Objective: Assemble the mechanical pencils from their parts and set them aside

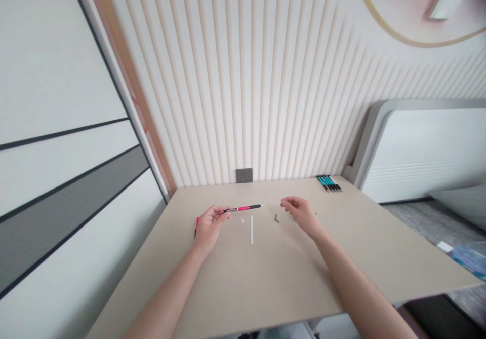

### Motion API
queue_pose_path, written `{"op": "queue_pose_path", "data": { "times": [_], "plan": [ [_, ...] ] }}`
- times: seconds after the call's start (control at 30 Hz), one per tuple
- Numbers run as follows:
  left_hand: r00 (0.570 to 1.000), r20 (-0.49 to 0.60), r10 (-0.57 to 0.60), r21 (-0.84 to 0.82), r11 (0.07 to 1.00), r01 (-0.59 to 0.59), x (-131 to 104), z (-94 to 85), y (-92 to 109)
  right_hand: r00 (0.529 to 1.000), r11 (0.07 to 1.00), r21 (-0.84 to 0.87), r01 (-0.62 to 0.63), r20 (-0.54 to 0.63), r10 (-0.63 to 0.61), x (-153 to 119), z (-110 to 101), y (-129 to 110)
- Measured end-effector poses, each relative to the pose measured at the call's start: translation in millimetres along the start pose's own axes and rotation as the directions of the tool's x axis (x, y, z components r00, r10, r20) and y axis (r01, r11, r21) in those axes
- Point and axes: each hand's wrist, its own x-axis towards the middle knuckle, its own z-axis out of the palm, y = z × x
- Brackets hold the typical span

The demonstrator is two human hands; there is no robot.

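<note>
My left hand (209, 223) grips a pink and black pen (245, 208) by its left end. The pen lies almost level above the table, its tip pointing right. To the right of that tip, my right hand (298, 211) is closed in a pinch; whatever its fingertips hold is too small to make out. Between the hands lie slim white sticks (251, 230), small clear bits (242, 221) and small dark pieces (276, 219). Another pink and black item (196, 226) shows beside my left hand, partly hidden by it.
A row of teal and black pens (329, 183) lies at the back right of the beige table (261, 288). Behind stands a ribbed wall with a dark socket (244, 175). A white cabinet (68, 237) rises on the left, and a bed headboard (421, 151) is on the right.
</note>
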Motion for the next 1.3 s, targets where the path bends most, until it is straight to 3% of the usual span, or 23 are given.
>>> {"op": "queue_pose_path", "data": {
  "times": [0.13, 0.47, 0.6, 0.77, 0.9, 1.03, 1.2, 1.3],
  "plan": [
    [1.000, 0.016, -0.009, 0.000, 1.000, 0.009, -2, 1.4, 4, 0.991, 0.964, 0.265, -0.023, 0.130, -0.012, -10, 30, -8],
    [0.996, 0.073, -0.043, -0.030, 0.999, 0.045, -5, 3.4, 6, 0.989, 0.942, 0.332, -0.042, 0.147, -0.007, -21, 39, -25],
    [0.995, 0.096, -0.011, 0.039, 0.999, 0.008, -5, 2.2, 4, 0.988, 0.945, 0.324, -0.044, 0.153, -0.007, -24, 42, -26],
    [0.978, 0.166, 0.123, 0.318, 0.933, -0.171, -8, -0.2, 4, 0.989, 0.954, 0.299, -0.031, 0.150, -0.014, -24, 42, -23],
    [0.953, 0.229, 0.201, 0.400, 0.873, -0.280, -8, -0.9, 7, 0.988, 0.992, 0.123, -0.031, 0.155, 0.012, -23, 42, -17],
    [0.950, 0.216, 0.226, 0.410, 0.862, -0.298, -8, -1.2, 6, 0.976, 0.998, -0.063, -0.014, 0.218, 0.028, -25, 47, -11],
    [0.957, 0.194, 0.214, 0.416, 0.866, -0.278, -7, -2.7, 4, 0.970, 0.996, 0.010, 0.085, 0.227, -0.085, -27, 45, -15],
    [0.953, 0.208, 0.222, 0.432, 0.853, -0.293, -7, -3.6, 1, 0.972, 0.996, -0.007, 0.090, 0.220, -0.087, -28, 42, -19]
  ]
}}
